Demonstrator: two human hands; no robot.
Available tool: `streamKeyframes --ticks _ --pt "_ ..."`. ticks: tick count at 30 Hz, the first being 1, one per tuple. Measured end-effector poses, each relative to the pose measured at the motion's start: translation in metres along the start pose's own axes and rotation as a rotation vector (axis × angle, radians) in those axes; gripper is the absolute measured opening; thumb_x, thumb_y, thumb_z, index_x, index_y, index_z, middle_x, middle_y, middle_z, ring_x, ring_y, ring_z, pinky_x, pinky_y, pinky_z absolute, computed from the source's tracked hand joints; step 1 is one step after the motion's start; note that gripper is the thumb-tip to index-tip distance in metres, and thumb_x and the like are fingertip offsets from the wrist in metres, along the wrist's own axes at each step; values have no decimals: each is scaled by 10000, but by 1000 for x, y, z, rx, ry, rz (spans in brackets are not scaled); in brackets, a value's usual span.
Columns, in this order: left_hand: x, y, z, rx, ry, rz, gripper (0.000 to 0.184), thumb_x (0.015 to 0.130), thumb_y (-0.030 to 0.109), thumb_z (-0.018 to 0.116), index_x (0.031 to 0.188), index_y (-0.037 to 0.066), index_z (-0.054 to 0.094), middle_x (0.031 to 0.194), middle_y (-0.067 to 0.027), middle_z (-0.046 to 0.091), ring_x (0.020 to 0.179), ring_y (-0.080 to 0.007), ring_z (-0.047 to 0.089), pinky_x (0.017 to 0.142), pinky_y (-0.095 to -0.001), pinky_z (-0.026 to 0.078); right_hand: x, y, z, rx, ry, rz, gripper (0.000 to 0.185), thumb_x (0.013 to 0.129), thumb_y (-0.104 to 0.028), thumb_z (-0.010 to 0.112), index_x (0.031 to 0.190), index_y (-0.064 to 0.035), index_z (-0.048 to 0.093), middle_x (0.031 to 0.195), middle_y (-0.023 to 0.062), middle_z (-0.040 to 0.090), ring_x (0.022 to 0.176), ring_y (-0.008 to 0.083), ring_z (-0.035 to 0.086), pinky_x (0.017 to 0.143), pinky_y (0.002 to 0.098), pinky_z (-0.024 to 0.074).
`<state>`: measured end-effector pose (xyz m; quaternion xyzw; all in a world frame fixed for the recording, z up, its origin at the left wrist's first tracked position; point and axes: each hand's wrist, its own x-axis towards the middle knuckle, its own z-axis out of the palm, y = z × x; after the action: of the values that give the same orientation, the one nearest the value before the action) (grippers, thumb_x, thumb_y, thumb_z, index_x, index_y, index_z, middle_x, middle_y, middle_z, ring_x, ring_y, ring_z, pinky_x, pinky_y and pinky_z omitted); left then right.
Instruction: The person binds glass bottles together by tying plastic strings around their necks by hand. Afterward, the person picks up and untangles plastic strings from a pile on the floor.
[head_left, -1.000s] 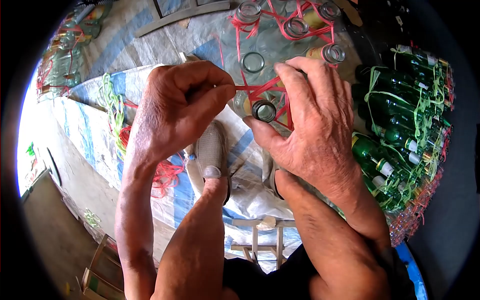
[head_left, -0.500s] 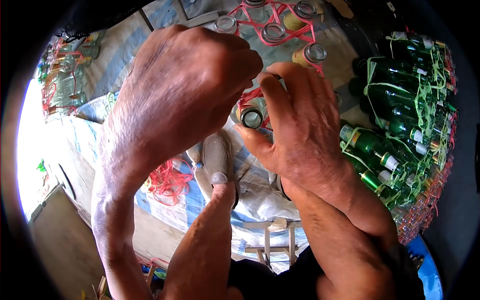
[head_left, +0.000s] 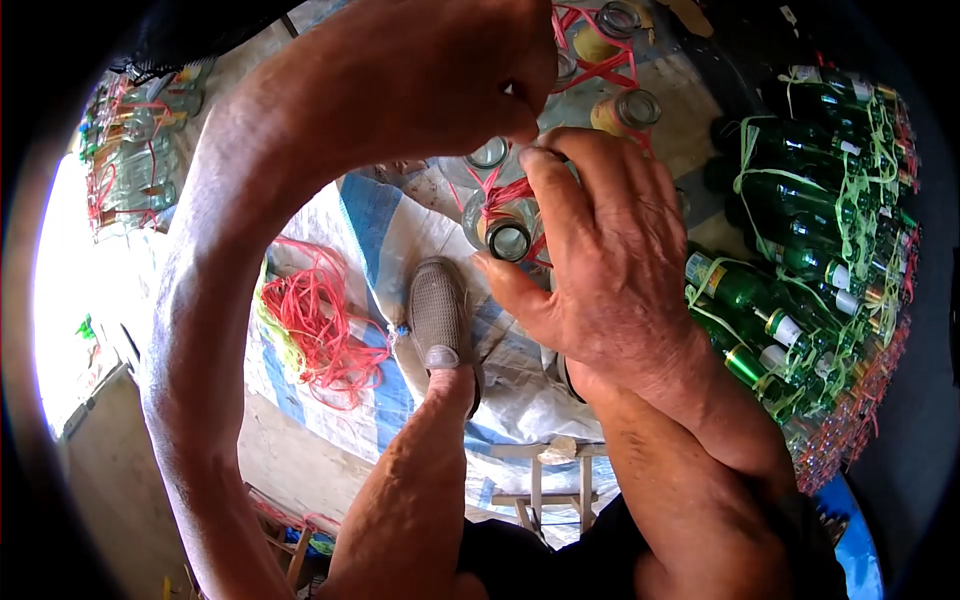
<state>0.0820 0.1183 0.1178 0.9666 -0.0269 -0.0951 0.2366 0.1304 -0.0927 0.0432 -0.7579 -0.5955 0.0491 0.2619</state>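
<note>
Several clear glass bottles stand together, tied with pink string around their necks. My right hand is beside the nearest bottle, its thumb and index finger apart on either side of the mouth; the index fingertip is near the string. Above the bottles at the top is my left hand, raised close to the camera with fingers curled in. Whatever it grips, if anything, is hidden. Another bottle shows just below my left hand, and one with a yellowish label stands behind my right hand.
Green bottles tied with green string are stacked at the right. A pile of pink string lies on the blue and white sheet. Clear bottles are bundled at the far left. A wooden stool is below.
My left hand has risen up and away from the bottle neck, closer to the camera. My right hand stays by the nearest bottle. The view has shifted slightly.
</note>
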Motion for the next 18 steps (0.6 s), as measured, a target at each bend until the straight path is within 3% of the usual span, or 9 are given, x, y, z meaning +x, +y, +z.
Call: streamKeyframes --ticks 4,7,10,14,17,18 --pt "4 -11 20 199 32 35 163 876 174 802 834 20 771 789 -149 743 811 -338 752 750 -469 590 -1 1 0 -13 -8 3 665 676 -355 903 1177 -14 632 1210 145 582 1103 318 582 1014 501 455" --pt "-2 -13 20 181 69 56 168 879 181 809 843 21 772 789 -148 745 804 -329 756 731 -450 592 0 1 0 -7 -6 7 662 675 -360 904 1181 -28 636 1200 137 586 1094 321 584 1019 500 459" --pt "-13 -1 11 118 39 -29 138 930 167 800 915 33 770 816 -104 755 796 -268 753 722 -406 586 0 1 -3 -23 -29 21 658 684 -342 876 1219 -19 671 1252 119 631 1135 352 618 969 500 491" --pt "-20 -28 47 142 267 -9 106 901 182 797 893 77 804 765 -105 752 673 -265 740 649 -379 582 1 2 -3 -26 -40 23 652 676 -343 878 1216 -39 674 1245 106 631 1113 342 617 946 490 491" --pt "-27 -23 58 67 395 -123 138 920 210 790 888 75 792 770 -103 752 671 -267 739 619 -392 565 1 2 -5 -35 -46 27 653 671 -343 879 1217 -50 673 1243 94 630 1108 339 616 938 487 488" --pt "-31 -28 63 77 435 -81 165 929 239 792 941 76 772 736 -96 726 630 -256 712 588 -389 529 1 2 -5 -38 -48 28 653 670 -342 879 1218 -54 673 1243 90 630 1106 338 615 935 486 487"
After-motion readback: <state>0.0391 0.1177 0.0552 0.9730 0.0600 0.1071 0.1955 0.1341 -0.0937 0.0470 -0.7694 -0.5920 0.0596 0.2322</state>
